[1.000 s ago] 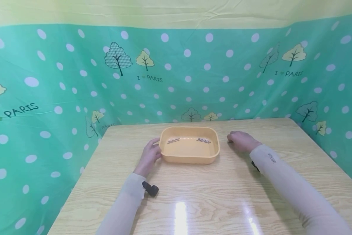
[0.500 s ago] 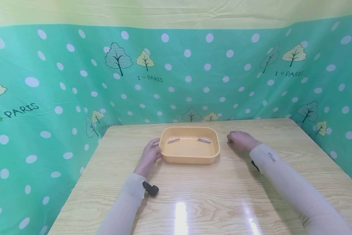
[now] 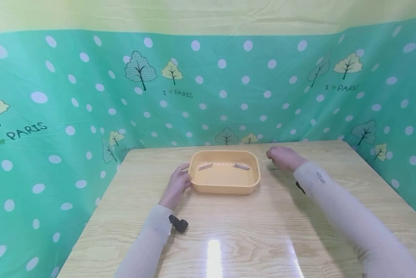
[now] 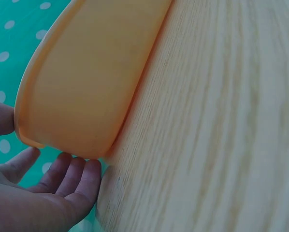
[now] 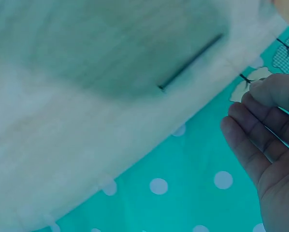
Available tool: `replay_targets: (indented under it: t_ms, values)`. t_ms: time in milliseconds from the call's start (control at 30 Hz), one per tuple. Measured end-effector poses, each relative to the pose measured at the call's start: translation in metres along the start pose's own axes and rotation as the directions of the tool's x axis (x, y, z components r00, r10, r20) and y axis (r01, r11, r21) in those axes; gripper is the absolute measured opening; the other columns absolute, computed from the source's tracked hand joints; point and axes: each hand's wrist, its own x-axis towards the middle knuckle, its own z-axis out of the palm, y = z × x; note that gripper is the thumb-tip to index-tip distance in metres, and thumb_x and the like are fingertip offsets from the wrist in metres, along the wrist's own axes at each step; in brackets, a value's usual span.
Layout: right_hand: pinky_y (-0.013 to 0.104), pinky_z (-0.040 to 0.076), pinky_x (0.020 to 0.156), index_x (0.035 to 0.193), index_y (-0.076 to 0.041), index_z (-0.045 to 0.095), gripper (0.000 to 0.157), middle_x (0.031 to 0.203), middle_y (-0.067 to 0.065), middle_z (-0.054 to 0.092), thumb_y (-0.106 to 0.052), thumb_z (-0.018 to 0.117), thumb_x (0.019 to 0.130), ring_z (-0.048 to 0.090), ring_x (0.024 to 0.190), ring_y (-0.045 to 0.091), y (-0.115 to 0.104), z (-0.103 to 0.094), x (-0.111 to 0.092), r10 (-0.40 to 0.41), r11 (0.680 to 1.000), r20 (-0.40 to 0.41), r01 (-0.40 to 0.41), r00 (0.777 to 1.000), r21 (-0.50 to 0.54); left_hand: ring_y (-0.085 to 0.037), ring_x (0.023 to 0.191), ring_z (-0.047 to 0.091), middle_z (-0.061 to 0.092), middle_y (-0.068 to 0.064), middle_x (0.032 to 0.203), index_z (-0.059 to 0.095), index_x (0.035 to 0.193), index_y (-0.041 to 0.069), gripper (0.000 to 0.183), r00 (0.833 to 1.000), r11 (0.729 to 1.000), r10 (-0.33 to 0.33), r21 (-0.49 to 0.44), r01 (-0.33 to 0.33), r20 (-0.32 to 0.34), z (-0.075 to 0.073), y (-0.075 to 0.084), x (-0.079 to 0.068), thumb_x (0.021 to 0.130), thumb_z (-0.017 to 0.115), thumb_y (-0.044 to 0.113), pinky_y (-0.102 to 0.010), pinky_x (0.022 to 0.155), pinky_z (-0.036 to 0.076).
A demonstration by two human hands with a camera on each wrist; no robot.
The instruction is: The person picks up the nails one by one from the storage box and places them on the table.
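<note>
A shallow orange plastic tray (image 3: 225,189) sits on the table with several thin metal nails (image 3: 241,166) in two small groups inside. My left hand (image 3: 177,183) holds the tray's left end; its bent fingertips (image 4: 89,169) touch the outer wall and another digit meets the rim. To the right of the tray, my right hand (image 3: 285,157) is raised above the table. Its thumb and forefinger pinch together, and a small dark tip, seemingly of a nail, shows there, mostly hidden. Beneath that hand, a single nail (image 5: 190,60) lies on the table.
The wood-grain table (image 3: 249,231) reaches back to a green dotted curtain (image 3: 221,96), which also hangs along both sides. Black wrist camera mounts (image 3: 178,224) are strapped to the sleeves.
My right hand has lifted off the table and shifted slightly left and away, uncovering a nail beneath. The left hand and the tray keep their places.
</note>
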Motion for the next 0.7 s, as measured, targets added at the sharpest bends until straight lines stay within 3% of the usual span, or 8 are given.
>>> replay_targets:
  t_ms: [200,433,700]
  values:
    - [0.038,0.053,0.069,0.089,-0.008,0.066,0.021,0.087,0.008,0.064,0.006,0.055,0.078,0.060,0.079,0.024,-0.007,-0.016,0.010,-0.020,0.999,-0.009,0.020,1.000,0.026,-0.032,0.114,0.048,0.043,-0.018,0.129,0.038,0.133,0.014,0.058,1.000,1.000,-0.014,0.006,0.014,0.009,0.000,0.000,-0.002,0.077,0.047,0.003,-0.037,0.093,0.044]
    - [0.034,0.049,0.057,0.084,-0.009,0.065,0.017,0.078,0.005,0.061,0.003,0.054,0.081,0.055,0.068,0.022,-0.015,-0.039,0.023,-0.017,1.000,0.006,0.017,1.000,0.014,-0.032,0.112,0.049,0.043,-0.018,0.129,0.038,0.133,0.014,0.058,1.000,1.000,-0.014,0.001,0.014,0.004,0.001,0.001,-0.003,0.076,0.047,0.003,-0.038,0.093,0.045]
    - [0.040,0.052,0.075,0.097,-0.008,0.066,0.021,0.094,0.009,0.063,0.000,0.053,0.082,0.059,0.086,0.028,-0.033,-0.066,0.034,-0.032,0.999,-0.017,0.032,0.999,0.005,-0.033,0.111,0.050,0.043,-0.019,0.128,0.038,0.133,0.013,0.059,1.000,1.000,-0.012,-0.014,0.012,-0.002,0.001,0.002,-0.002,0.076,0.047,0.002,-0.038,0.093,0.045]
